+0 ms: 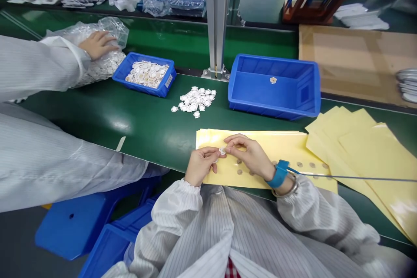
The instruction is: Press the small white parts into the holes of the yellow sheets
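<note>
My left hand [202, 165] pinches a small round white piece [222, 150] between thumb and fingers, above a stack of yellow sheets [265, 139]. The fingertips of my right hand [249, 153] are closed at the piece's right edge on what looks like a small tan disc, mostly hidden by the fingers. Several round grey-brown discs [312, 165] lie in rows on the top yellow sheet. A loose pile of similar white pieces [196, 99] rests on the green table beyond my left hand. One piece with a tan centre [273, 80] lies in the larger blue bin [275, 110].
A smaller blue bin [140, 87] full of pieces stands at left, beside a clear bag [114, 30] under a co-worker's hand [98, 45]. More yellow sheets [368, 147] fan out at right. A metal post [217, 21] rises behind the table. A cord [352, 177] runs right from my blue wristband [278, 174].
</note>
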`<state>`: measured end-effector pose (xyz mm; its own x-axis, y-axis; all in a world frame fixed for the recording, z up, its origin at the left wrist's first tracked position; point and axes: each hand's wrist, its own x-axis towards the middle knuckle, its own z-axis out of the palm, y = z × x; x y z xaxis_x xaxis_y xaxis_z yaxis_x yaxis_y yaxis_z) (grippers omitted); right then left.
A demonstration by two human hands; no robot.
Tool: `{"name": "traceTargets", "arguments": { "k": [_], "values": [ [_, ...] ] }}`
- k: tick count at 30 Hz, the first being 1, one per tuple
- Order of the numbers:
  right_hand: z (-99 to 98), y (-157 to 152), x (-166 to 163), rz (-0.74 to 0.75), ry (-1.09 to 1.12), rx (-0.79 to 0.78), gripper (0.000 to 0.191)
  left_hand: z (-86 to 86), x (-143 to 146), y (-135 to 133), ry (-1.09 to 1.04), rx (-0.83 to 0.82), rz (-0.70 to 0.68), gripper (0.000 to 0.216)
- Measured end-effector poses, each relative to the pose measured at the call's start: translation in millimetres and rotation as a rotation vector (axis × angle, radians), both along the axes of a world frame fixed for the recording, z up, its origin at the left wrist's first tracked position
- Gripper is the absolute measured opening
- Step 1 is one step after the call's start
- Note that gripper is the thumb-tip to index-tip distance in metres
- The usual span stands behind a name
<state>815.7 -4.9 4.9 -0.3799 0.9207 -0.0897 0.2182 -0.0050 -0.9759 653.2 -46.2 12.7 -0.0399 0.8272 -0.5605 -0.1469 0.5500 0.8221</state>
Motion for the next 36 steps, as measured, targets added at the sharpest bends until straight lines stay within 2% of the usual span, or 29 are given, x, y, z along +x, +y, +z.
{"name": "traceTargets", "arguments": {
  "k": [9,26,29,33,36],
  "values": [
    [-6.8,-0.6,-5.0,0.025,-0.083,0.056,0.012,-1.5,0.9,0.6,-0.016,-0.011,0.023,0.028],
    [-12.2,-2.4,-7.8,-0.028,-0.101,0.112,0.009,-3.3,0.3,-0.6,-0.02,0.001,0.002,0.027],
    [-13.1,-4.2,-8.4,-0.057,-0.088,0.085,0.011,0.0,-1.2,-2.0,-0.015,0.01,-0.003,0.026],
    [-2.5,-5.2,-6.6,-0.037,0.005,-0.012,0.027,11.7,-5.2,-2.5,-0.072,0.028,-0.043,0.026],
    [13.4,-4.6,-7.3,0.038,-0.036,0.133,0.018,20.0,-2.5,2.7,-0.228,0.007,-0.05,0.032]
  ]
}}
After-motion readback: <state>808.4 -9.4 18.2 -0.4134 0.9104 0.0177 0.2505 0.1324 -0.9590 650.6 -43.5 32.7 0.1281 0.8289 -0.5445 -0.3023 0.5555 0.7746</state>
